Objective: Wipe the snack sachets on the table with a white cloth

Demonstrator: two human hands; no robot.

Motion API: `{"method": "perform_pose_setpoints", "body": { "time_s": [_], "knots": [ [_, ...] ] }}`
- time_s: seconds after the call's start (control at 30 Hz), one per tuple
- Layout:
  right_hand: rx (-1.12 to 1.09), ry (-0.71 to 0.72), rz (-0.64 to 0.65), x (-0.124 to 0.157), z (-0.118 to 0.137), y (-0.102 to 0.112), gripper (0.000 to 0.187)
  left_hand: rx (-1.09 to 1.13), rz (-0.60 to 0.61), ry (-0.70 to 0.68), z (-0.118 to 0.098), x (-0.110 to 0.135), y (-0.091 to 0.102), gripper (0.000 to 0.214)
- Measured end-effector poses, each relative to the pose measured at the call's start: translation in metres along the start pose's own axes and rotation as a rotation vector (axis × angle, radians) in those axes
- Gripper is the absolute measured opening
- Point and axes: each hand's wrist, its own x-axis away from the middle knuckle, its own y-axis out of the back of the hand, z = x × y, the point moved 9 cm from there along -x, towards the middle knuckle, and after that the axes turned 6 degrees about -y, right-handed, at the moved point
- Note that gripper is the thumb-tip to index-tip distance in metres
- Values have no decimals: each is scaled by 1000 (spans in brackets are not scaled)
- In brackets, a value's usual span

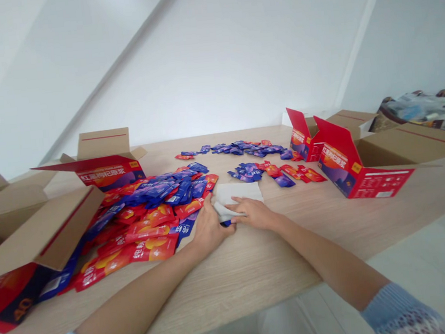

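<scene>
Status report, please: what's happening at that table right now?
Left hand pinching folded white sheet. Right hand resting on it. Red and blue sachets piled beside left hand, nothing on top.

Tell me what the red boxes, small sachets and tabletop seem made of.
The red boxes look like printed card: plain brown inside, glossy red outside. The sachets look like shiny plastic or foil film, given their highlights. The tabletop seems pale wood-grain laminate, though real wood is possible.

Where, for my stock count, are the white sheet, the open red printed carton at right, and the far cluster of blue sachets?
White sheet (237, 192): head view, its bare part beyond the hands.
Open red printed carton (377, 183): head view, its red side panel.
Far cluster of blue sachets (240, 149): head view, the cluster's middle.
</scene>
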Motion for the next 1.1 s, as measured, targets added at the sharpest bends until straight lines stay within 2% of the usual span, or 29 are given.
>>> {"method": "perform_pose_setpoints", "body": {
  "time_s": [0.1, 0.2, 0.33, 0.53, 0.7, 0.8, 0.87, 1.0, 1.1],
  "knots": [
    [-99, 73, 81, 2, 21, -2, 36, -6, 30, 27, 2, 1, -3, 99],
    [-178, 101, 132, 5, 23, 1, 32, -13, 46, 29, 0, 1, -4, 97],
    [-179, 50, 133, 9, 2, 11, 33, -28, 46, 11, -4, 1, -3, 90],
    [107, -239, 37, 16, -46, 29, 36, -31, 79, 46, 1, 1, -6, 78],
    [239, -312, -23, 16, -54, 27, 48, -35, 72, 36, 1, 0, -5, 82],
    [224, -277, -31, 12, -47, 20, 56, -40, 83, 38, 1, 1, -6, 85],
    [161, -197, -12, 10, -36, 13, 58, -48, 86, 41, 3, 1, -7, 88],
    [-45, 25, 79, 8, -8, 0, 51, -51, 76, 3, 3, 1, -8, 88],
    [-160, 109, 158, 10, 6, -4, 47, -41, 72, -26, 2, 0, -9, 91]
  ]
}}
